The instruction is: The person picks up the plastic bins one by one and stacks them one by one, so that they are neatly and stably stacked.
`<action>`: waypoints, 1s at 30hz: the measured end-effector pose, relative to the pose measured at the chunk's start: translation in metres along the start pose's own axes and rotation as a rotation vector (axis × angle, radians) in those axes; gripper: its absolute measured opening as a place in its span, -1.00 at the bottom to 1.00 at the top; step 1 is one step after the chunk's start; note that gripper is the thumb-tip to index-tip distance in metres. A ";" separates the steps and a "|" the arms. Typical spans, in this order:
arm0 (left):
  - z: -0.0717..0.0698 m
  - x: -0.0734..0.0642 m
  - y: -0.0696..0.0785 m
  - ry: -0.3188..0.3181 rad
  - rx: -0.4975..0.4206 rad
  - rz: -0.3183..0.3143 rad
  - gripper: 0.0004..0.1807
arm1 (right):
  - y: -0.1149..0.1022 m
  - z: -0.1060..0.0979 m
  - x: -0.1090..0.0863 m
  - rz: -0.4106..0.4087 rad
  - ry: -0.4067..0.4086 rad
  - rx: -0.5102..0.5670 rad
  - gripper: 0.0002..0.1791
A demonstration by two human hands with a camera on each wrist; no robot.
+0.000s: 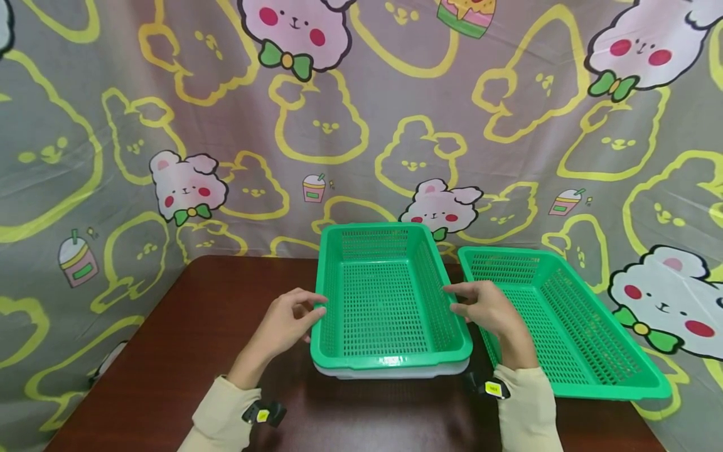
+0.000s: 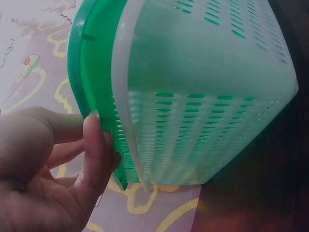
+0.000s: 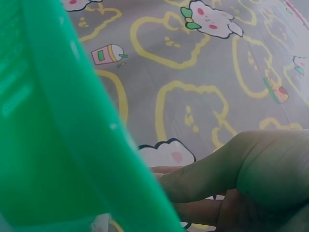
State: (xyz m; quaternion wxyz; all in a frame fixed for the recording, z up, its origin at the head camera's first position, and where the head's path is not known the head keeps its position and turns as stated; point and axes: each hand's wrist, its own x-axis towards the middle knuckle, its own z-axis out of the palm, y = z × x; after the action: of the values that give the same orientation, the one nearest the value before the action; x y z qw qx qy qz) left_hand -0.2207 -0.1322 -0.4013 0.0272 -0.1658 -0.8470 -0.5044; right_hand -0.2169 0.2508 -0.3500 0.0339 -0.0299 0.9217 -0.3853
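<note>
Basket (image 1: 390, 360) of slotted green plastic sits inside a white basket (image 2: 178, 58), which stands on the counter (image 1: 226, 314); a narrow gap shows between the two rims. It should prove light and stiff, hardly fragile, though the slotted walls may give a little and the smooth lip could slip under a loose touch. The best hold looks to be midway along both long sides, fingers under the lip, thumbs over it. The left hand (image 1: 285, 320) grips the basket's left lip with curled fingers. The right hand (image 1: 490, 307) touches its right lip; whether it truly grips, I cannot tell. Being a close fit, the white basket might cling if the inner one were raised. Right of the basket stands a second green basket (image 1: 607, 390), its near corner behind the right sleeve (image 1: 528, 408), leaving that hand little room. Beyond the basket hangs a patterned cloth (image 1: 361, 113).
</note>
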 end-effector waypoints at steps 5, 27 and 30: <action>0.002 0.001 -0.001 -0.004 0.001 -0.005 -0.74 | 0.002 0.001 0.001 0.008 -0.005 -0.002 -0.54; 0.003 0.003 -0.005 -0.042 -0.004 -0.012 -0.69 | 0.004 0.000 0.003 0.052 -0.063 -0.042 -0.55; 0.003 0.003 -0.003 -0.031 -0.010 -0.033 -0.70 | 0.005 0.000 0.003 0.057 -0.071 -0.034 -0.55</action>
State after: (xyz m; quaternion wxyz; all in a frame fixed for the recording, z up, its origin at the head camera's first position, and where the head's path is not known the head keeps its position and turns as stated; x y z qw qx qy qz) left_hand -0.2245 -0.1304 -0.4043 0.0048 -0.1599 -0.8473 -0.5065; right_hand -0.2199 0.2542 -0.3534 0.0772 -0.0182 0.9268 -0.3671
